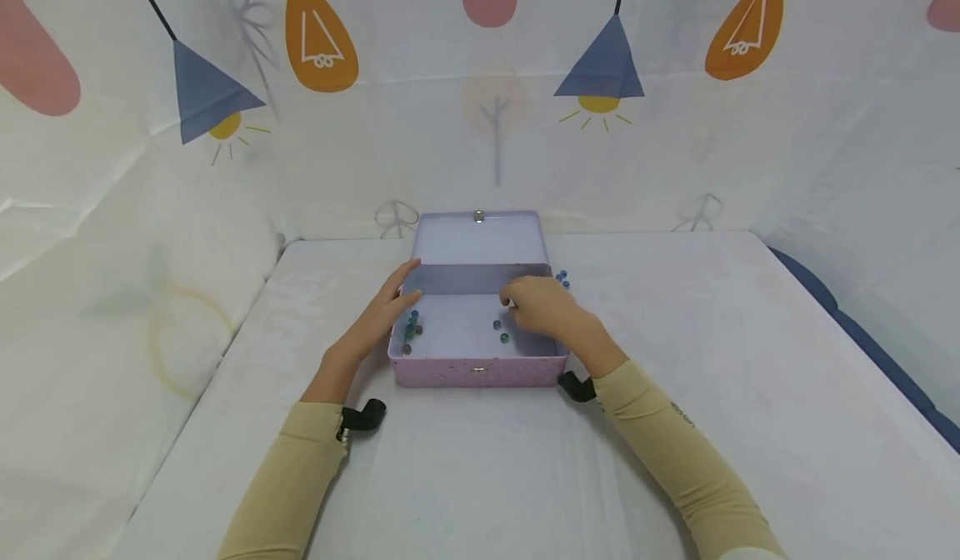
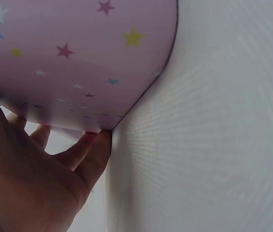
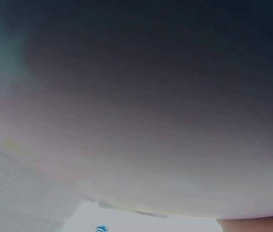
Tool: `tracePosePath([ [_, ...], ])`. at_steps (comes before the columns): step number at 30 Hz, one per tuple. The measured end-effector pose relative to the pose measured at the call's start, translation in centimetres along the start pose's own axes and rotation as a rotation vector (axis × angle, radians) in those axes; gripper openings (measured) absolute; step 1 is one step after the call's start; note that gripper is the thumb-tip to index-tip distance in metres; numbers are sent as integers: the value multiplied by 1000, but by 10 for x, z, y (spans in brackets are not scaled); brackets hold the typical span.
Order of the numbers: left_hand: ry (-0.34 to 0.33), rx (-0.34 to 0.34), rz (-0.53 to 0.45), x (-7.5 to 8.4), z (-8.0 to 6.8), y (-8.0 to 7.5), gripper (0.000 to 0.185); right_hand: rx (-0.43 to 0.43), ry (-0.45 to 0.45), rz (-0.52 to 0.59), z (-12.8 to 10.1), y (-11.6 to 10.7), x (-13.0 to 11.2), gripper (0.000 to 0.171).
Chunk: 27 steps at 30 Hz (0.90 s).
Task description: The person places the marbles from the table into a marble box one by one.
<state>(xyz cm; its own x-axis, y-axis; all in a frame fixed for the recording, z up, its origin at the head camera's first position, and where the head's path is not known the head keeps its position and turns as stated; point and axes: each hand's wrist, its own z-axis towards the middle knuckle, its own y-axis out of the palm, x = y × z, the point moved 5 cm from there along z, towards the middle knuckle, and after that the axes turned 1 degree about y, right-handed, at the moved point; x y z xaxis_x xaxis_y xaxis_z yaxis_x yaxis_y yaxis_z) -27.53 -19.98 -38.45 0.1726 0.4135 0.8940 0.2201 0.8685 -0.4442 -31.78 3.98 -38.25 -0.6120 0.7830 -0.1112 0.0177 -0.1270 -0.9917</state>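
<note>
Inside the box (image 1: 480, 373), two marbles (image 1: 504, 337) are placed just nearer and leftward of the curled right hand (image 1: 543, 306) – any pinched object cannot be discerned – while the wall is touched by the left hand's (image 1: 378, 314) extended fingers

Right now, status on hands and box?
Left hand touching box. Right hand over open box, grip unclear. Marbles inside; blue marbles outside, right. Lid up, not blocking.

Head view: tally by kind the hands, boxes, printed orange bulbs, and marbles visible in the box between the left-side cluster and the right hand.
Hands: 2 (left hand, right hand)
Boxes: 1 (pink box, lid open)
Orange bulbs: 2 (left bulb, right bulb)
Marbles: 2 (dark marble, green marble)
Total: 7
</note>
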Motion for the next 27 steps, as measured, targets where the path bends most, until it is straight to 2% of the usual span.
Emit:
tracePosePath([
  [3, 1, 3, -1, -5, 2, 0, 62, 29, 8, 95, 2, -2, 3, 22],
  [6, 15, 9, -16, -17, 8, 0, 62, 65, 10, 167, 3, -7, 6, 24],
  [10, 46, 24, -6, -32, 14, 0, 62, 100, 41, 206, 2, -15, 11, 27],
  [13, 53, 37, 10, -37, 17, 0, 61, 145, 60, 227, 0, -23, 16, 27],
  [19, 42, 28, 7, -31, 17, 0, 61, 281, 51, 275, -4, -38, 34, 26],
  [24, 22, 2, 0, -14, 9, 0, 63, 365, 66, 312, -10, -44, 49, 25],
  [27, 20, -6, 9, -4, 4, 0, 62, 396, 77, 279, -11, -46, 56, 25],
])
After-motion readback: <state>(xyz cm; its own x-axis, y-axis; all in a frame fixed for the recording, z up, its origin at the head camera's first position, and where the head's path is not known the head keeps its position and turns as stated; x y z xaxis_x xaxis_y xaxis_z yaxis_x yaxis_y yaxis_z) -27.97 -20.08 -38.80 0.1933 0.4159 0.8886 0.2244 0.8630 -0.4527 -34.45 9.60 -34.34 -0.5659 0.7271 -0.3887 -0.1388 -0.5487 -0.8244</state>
